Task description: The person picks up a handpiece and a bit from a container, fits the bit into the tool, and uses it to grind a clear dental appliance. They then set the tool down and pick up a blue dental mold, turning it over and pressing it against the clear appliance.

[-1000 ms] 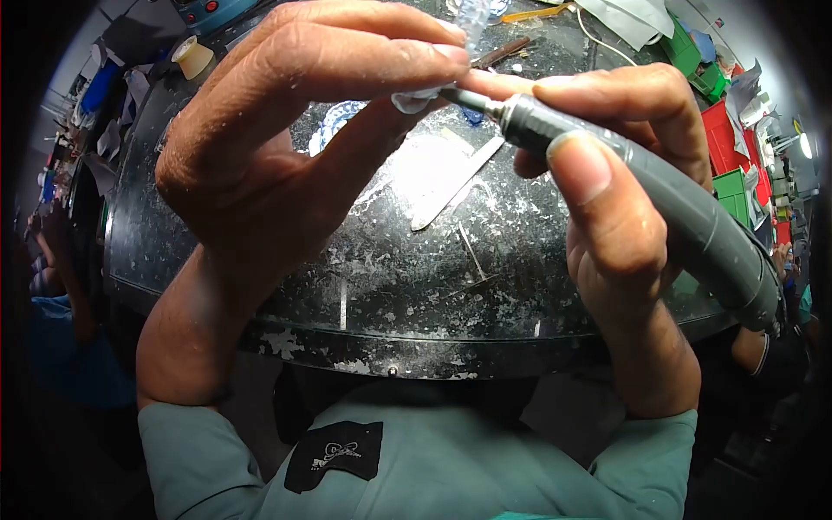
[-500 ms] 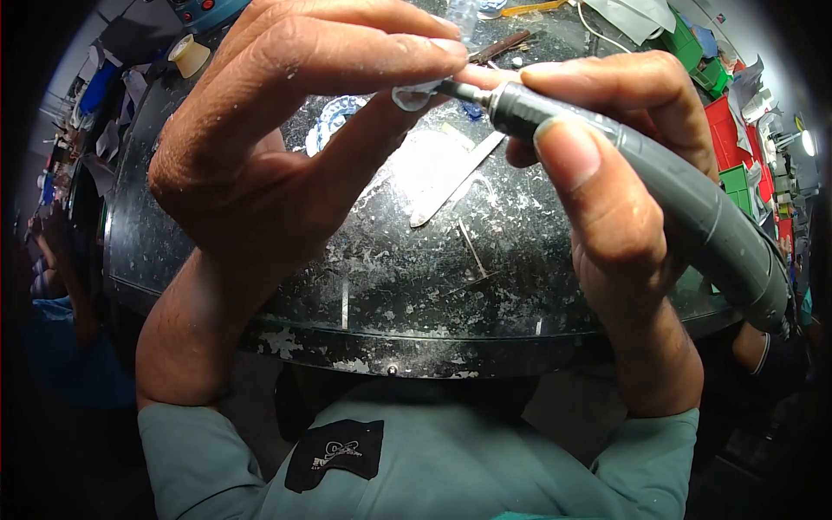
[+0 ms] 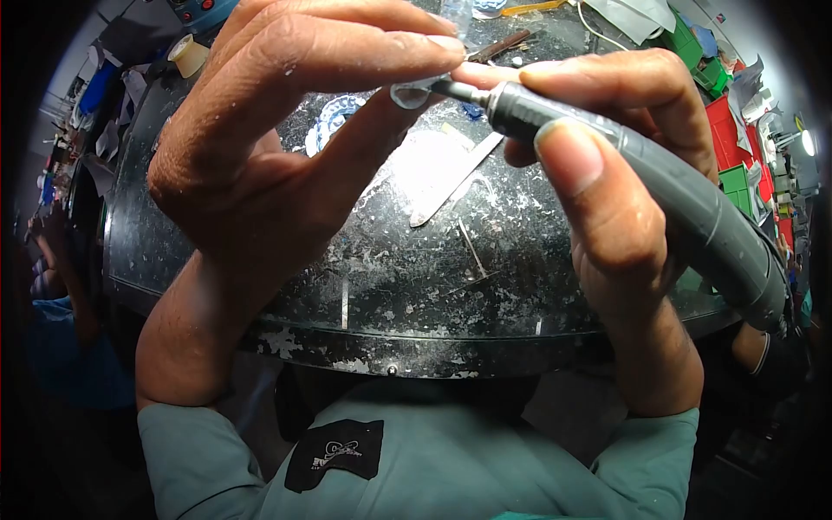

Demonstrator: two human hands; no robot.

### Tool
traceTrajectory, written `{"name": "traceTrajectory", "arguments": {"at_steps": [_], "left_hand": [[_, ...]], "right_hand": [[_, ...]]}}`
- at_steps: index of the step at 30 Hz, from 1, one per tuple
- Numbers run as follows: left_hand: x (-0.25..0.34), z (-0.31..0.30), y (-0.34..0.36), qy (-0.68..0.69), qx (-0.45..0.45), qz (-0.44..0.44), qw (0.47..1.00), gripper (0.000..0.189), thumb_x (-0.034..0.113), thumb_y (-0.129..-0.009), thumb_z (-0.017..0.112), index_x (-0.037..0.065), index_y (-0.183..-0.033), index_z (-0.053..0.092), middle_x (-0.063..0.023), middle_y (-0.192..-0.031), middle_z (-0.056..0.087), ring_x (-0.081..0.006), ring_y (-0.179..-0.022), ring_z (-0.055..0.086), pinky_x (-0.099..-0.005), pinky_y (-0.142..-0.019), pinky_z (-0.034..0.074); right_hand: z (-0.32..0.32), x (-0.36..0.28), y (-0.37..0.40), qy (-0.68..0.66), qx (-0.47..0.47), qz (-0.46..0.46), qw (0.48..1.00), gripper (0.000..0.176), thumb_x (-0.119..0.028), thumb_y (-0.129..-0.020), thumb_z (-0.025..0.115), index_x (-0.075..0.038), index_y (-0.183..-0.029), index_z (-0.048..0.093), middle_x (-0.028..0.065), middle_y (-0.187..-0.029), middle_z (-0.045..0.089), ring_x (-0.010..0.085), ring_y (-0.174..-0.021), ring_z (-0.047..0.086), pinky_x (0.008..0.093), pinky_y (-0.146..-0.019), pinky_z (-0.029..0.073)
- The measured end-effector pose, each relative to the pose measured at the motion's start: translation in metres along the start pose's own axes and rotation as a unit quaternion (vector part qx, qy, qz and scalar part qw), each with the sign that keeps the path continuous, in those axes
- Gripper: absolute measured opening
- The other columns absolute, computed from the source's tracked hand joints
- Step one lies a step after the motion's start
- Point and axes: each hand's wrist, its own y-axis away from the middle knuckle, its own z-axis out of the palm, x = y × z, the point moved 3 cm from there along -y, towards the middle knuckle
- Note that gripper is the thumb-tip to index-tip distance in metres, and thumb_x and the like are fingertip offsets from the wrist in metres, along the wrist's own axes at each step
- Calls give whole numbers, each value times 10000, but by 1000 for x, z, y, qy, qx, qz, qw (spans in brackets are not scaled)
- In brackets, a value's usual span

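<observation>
Grey rotary handpiece [image 3: 685, 208] sits in right hand [image 3: 620, 251], pen-style grip: thumb on top near the front collar, fingers wrapped under and behind, closed tight. Its body runs back to the right, down past the wrist. Metal bit [image 3: 455, 89] at the front end points left and touches small white piece [image 3: 409, 94]. Left hand [image 3: 260, 165] pinches that piece between thumb tip and forefinger tip, other fingers curled loosely behind. Both hands are raised above the desk, close to the camera, fingertips nearly meeting at the piece, upper centre of view.

Dark desk [image 3: 399, 295] is below, covered with white dust and scratches. Red bins [image 3: 719, 130] and green bins [image 3: 737, 186] are stacked at far right, partly hidden by the right hand. Flat metal strip [image 3: 455, 182] lies diagonal on the desk under the hands, on a white dust patch. Blue patterned dish [image 3: 329, 121] is behind the left thumb, mostly hidden. Brown-handled tool [image 3: 498, 43] is at the top, behind the fingertips. Cream cup [image 3: 188, 54] is at far left, back. Thin rod [image 3: 472, 250] lies just below the strip.

Chipped front rim [image 3: 390, 355] of the desk curves just above the person's teal shirt [image 3: 451, 459]. Bare dusty surface lies between the rod and the rim. The left edge is dark and blurred; cannot tell what is there.
</observation>
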Motion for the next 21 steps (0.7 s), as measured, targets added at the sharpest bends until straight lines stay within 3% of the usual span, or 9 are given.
{"name": "traceTrajectory", "arguments": {"at_steps": [2,4,13,21], "left_hand": [[1,0,0,-2,-2,-2,1000,244,-25,-783,698,-25,-1020,638,-187,-1019,676,-267,-994,619,-375,-899,466],[2,-1,0,-3,-3,-4,1000,247,-24,-782,699,-25,-1022,639,-187,-1019,676,-266,-993,620,-375,-901,464],[2,-1,1,-19,0,-14,1000,258,-10,-772,710,-22,-1021,642,-178,-1019,680,-264,-992,616,-381,-899,457],[9,7,0,64,34,-75,995,328,-151,-725,687,-40,-1025,615,-193,-1004,657,-266,-1004,628,-342,-885,507]], "right_hand": [[1,-3,0,-71,12,-43,997,255,-190,-847,605,-17,-1028,556,145,-963,675,140,-787,588,279,-748,489],[1,-16,-5,28,-30,39,998,259,-210,-858,599,-29,-1033,540,154,-1010,684,129,-804,577,277,-764,482],[0,-16,-3,43,-23,39,998,260,-212,-856,602,-34,-1034,538,151,-1014,683,127,-795,573,273,-763,477],[1,-25,-12,-6,19,-1,1000,289,-158,-807,586,53,-1005,577,126,-917,606,158,-757,588,275,-695,478]]}}
